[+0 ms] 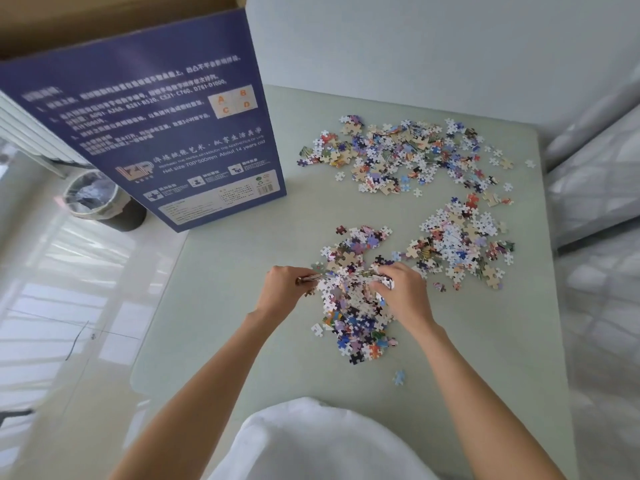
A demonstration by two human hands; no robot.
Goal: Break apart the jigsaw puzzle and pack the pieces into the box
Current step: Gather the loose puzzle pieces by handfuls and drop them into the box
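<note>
Puzzle pieces everywhere on this pale green worktop (pixel 242 306), loose in three heaps. The far heap (pixel 405 154) is the widest and sits near the far edge. A second heap (pixel 464 240) lies to the right of the middle, and the near heap (pixel 356 299) is right in front of the person, stretching toward the near edge. A handful of strays lie apart from the heaps, like one light blue piece (pixel 399 377) alone near the person and a couple of white ones off the far heap's right side.

Both hands are in the near heap. The left hand (pixel 284 289) has its fingers curled round a still-joined chunk of pieces (pixel 346 277) at its left end, and the right hand (pixel 401 285) grips the same chunk at its right end, so it spans between them just above the pile.

One big blue box (pixel 149 133) stands tilted at the far left, its printed back facing us, lower corner resting on the worktop. One bin (pixel 100 199) sits on the floor to the left.
</note>
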